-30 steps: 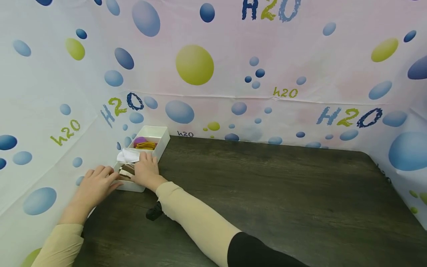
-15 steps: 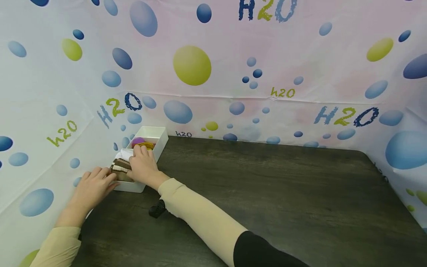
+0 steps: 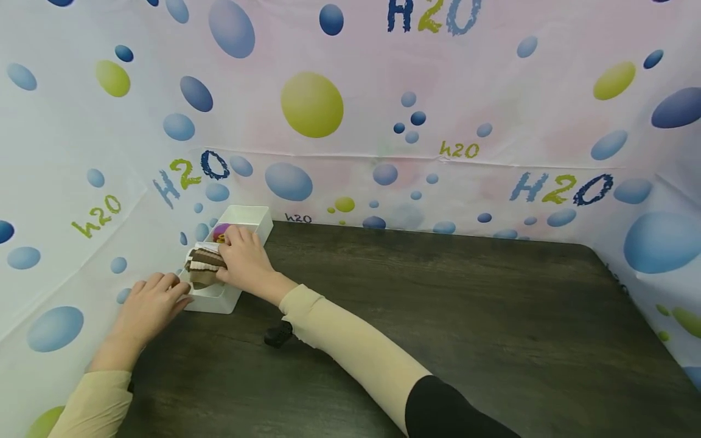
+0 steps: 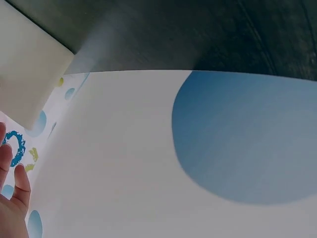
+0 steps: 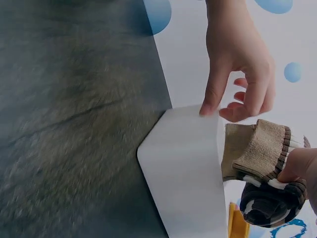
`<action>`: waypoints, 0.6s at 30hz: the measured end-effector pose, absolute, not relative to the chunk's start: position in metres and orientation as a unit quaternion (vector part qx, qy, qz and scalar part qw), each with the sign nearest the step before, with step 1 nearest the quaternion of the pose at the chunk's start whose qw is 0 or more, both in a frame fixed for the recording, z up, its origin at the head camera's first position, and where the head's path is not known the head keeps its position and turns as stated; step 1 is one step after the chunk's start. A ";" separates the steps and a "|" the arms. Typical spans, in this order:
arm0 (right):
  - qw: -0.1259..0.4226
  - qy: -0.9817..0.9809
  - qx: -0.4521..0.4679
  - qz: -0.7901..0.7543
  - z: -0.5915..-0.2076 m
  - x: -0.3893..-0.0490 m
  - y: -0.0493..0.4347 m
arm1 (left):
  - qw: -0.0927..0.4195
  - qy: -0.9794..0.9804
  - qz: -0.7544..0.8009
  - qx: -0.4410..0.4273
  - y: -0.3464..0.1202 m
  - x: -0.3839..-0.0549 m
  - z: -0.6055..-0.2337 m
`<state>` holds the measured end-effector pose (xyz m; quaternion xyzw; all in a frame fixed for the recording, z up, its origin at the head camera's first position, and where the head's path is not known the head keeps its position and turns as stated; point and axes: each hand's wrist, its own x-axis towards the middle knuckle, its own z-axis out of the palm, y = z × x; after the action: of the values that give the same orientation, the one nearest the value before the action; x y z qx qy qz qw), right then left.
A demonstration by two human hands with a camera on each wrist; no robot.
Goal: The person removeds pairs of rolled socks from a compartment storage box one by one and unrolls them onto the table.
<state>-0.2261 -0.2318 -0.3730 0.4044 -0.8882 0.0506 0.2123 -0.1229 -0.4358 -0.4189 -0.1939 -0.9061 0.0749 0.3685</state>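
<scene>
A bundle of striped socks, brown, white and dark, is pinched between the thumb and fingers of my right hand. It sits over the near compartment of a long white box. In the right wrist view the socks show a ribbed brown cuff and a dark rolled end, held up past the box wall. My left hand grips the box's near left corner; there its thumb lies against the outer wall, with the fingers curled over the rim. In the left wrist view only part of the left hand shows.
Farther back in the box lie a purple item and a yellow item, partly hidden by the right hand. The box stands on a dark wooden table, against a white backdrop printed with blue and green dots.
My right hand has raised the socks out of the near compartment and moved them slightly away from me, baring the compartment's floor. My left hand has stayed at the box's corner.
</scene>
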 end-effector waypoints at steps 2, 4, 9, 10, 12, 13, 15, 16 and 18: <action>0.218 -0.884 0.410 0.052 -0.372 -0.227 -0.224 | 0.364 -0.909 0.069 -0.190 -0.435 -0.123 -0.419; 0.224 -0.880 0.414 0.058 -0.371 -0.228 -0.216 | 0.359 -0.912 0.066 -0.187 -0.434 -0.123 -0.418; 0.239 -0.873 0.419 0.074 -0.369 -0.229 -0.197 | 0.356 -0.914 0.061 -0.186 -0.432 -0.122 -0.418; 0.242 -0.872 0.420 0.074 -0.369 -0.229 -0.193 | 0.358 -0.913 0.060 -0.187 -0.432 -0.122 -0.418; 0.247 -0.869 0.422 0.075 -0.369 -0.229 -0.185 | 0.362 -0.911 0.058 -0.188 -0.432 -0.122 -0.419; 0.250 -0.867 0.423 0.077 -0.369 -0.229 -0.181 | 0.364 -0.910 0.058 -0.189 -0.432 -0.122 -0.419; 0.258 -0.864 0.425 0.082 -0.369 -0.229 -0.173 | 0.366 -0.909 0.059 -0.188 -0.432 -0.123 -0.420; 0.261 -0.862 0.427 0.087 -0.370 -0.229 -0.168 | 0.367 -0.909 0.059 -0.188 -0.432 -0.123 -0.420; 0.268 -0.857 0.430 0.093 -0.370 -0.230 -0.159 | 0.366 -0.910 0.060 -0.186 -0.432 -0.122 -0.421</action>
<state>-0.2297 -0.1589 -0.3704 0.4296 -0.8573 0.0926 0.2681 -0.1221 -0.4322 -0.4208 -0.1856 -0.9099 0.0603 0.3661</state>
